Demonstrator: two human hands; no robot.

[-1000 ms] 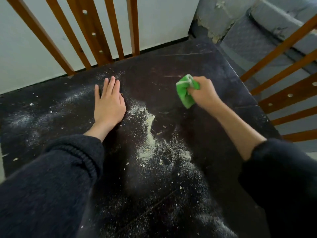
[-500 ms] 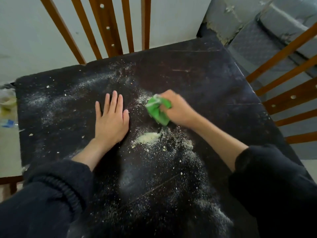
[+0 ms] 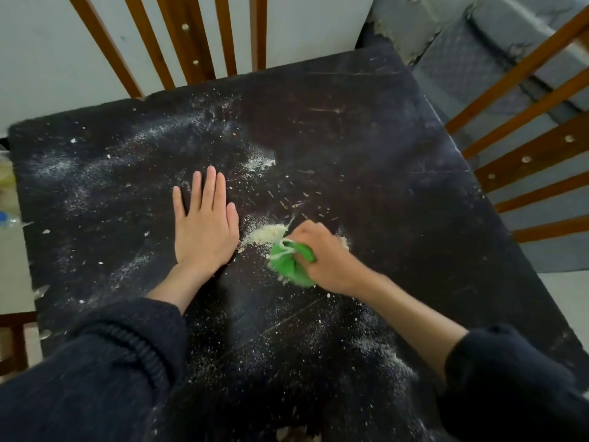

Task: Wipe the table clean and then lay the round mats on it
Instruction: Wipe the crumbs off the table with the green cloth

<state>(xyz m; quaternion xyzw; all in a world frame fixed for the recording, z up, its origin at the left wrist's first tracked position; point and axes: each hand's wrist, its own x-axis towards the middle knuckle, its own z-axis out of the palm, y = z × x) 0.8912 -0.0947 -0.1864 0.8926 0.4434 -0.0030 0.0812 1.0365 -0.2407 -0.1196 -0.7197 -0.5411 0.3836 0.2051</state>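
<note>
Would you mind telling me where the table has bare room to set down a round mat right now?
The far right of the table, between the chair slats and the crumb pile, is bare apart from scratches. The middle is crowded: the left hand lies flat, the right hand grips the green cloth. Powder dusts the left side and near edge.

This looks like a plain dining spot in a home. A dark, scratched table [image 3: 366, 161], dusted with pale crumbs [image 3: 267, 232], stands against a bare white wall [image 3: 47, 52]. Wooden chairs with slatted backs are drawn up to it, one at the far edge [image 3: 191, 43] and one at the right [image 3: 526, 148]. Behind the right chair, rough grey concrete steps [image 3: 478, 59] with chipped plaster rise, suggesting a stairwell beside the table.
</note>
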